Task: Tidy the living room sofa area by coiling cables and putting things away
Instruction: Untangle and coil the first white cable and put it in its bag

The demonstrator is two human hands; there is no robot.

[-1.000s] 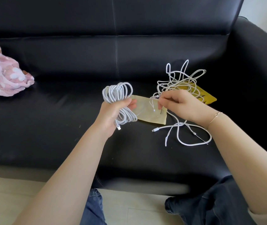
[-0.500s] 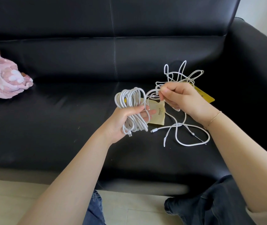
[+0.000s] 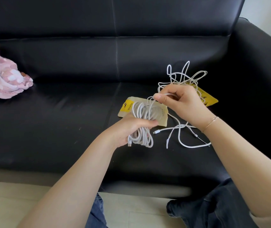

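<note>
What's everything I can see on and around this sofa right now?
sofa: one, black, fills the view
coiled cable: one, white, gripped in the left hand
loose cable: a white tangle, count unclear, on the right seat
packets: two, tan and yellow, on the seat under the cables
cloth: one, pink, on the left seat
bracelet: one, thin, right wrist
left hand: holds the coil
right hand: pinches a cable strand above the coil

Cable tangle right of pouch
</note>
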